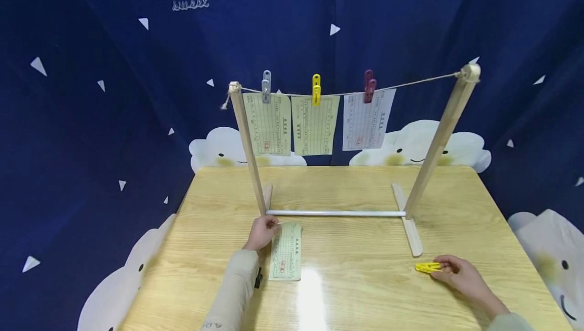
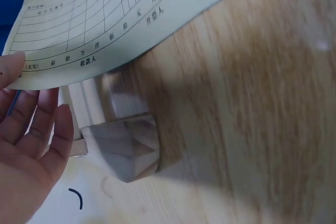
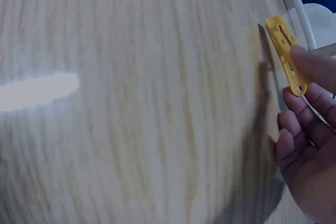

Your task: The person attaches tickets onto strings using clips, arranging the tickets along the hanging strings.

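Note:
My left hand point(image 1: 262, 232) pinches the top left corner of a pale green receipt slip point(image 1: 286, 257), thumb above and fingers below in the left wrist view. The slip's held edge lifts off the wooden table point(image 1: 356, 250). On the right, my right hand point(image 1: 461, 276) holds a yellow clothespin point(image 1: 428, 267) between thumb and fingers, close over the table. Above, a string point(image 1: 415, 83) carries three more slips: a green one point(image 1: 269, 125) under a grey clothespin point(image 1: 266, 87), another green one point(image 1: 315, 128) under a yellow clothespin point(image 1: 316, 90), and a pinkish-white one point(image 1: 367, 123) under a dark red clothespin point(image 1: 369, 87).
The string runs between a left wooden post point(image 1: 248, 148) and a right wooden post point(image 1: 440, 143). A white rod point(image 1: 337, 213) joins the posts low down, and a wooden foot point(image 1: 412, 234) juts forward on the right. Behind hangs a dark blue curtain point(image 1: 388, 22).

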A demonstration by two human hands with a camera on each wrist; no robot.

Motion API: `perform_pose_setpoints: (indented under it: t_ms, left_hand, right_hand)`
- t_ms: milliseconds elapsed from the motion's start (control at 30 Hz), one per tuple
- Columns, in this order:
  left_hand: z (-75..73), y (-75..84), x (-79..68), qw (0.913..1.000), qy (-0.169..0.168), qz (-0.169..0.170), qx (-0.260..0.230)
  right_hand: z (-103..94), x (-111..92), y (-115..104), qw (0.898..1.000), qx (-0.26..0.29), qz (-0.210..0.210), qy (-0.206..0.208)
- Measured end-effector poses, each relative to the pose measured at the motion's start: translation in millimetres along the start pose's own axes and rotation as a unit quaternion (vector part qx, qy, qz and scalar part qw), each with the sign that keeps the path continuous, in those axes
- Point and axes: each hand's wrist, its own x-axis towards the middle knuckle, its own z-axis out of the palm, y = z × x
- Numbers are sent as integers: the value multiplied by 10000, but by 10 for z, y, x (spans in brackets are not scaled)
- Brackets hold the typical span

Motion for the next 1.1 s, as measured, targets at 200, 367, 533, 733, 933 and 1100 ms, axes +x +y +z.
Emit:
perform_pose_setpoints:
  t_ms: [200,367,533,733,933,1100]
  left_hand:
    - [-21,33,-18,9995,150,195,-204]
    - [-59,81,-29,9990,241,210,-304]
    - [-93,179,-30,9986,342,244,-318]
    - [-108,263,-32,9976,395,418,-383]
    - [-126,395,-29,9970,345,516,-469]
    - [-167,521,-10,9972,377,516,-386]
  right_hand:
    - [-63,11,-45,9997,44,213,-116]
    - [-96,23,-91,9998,153,136,-79]
    - [-165,24,-192,9999,90,-58,-5]
    - [-208,26,-255,9992,198,-320,147]
    - [-272,10,-353,9988,208,-364,270]
    - [-338,54,-429,9977,16,-529,414]
